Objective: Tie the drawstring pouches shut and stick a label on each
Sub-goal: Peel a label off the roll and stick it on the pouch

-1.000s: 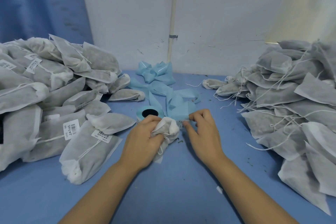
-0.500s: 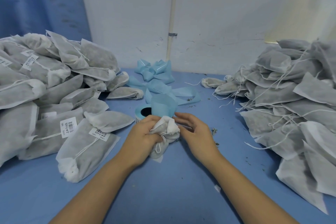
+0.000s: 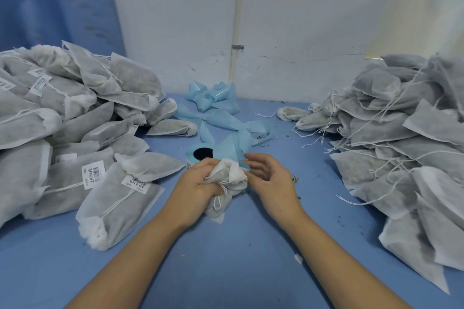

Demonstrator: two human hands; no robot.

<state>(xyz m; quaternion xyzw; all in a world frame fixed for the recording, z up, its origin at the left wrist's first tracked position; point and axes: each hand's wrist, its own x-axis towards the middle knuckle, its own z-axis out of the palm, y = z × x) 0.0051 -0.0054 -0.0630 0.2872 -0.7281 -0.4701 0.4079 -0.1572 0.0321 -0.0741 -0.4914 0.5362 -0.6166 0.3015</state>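
Forearms reach in over the blue table (image 3: pixel 226 266). Left hand (image 3: pixel 198 183) clenches a pouch (image 3: pixel 227 175) at the table's middle, its cord (image 3: pixel 217 202) dangling below the knuckles. Right hand (image 3: pixel 273 178) sits just beside the pouch's mouth, fingers loosely curved, grasping nothing. Just behind lies a label roll (image 3: pixel 198 154), its blue backing (image 3: pixel 218 118) trailing toward the wall. 2 heaps flank them: labelled pouches (image 3: pixel 75 120) on the left, unlabelled pouches (image 3: pixel 401 133) with loose strings on the right.
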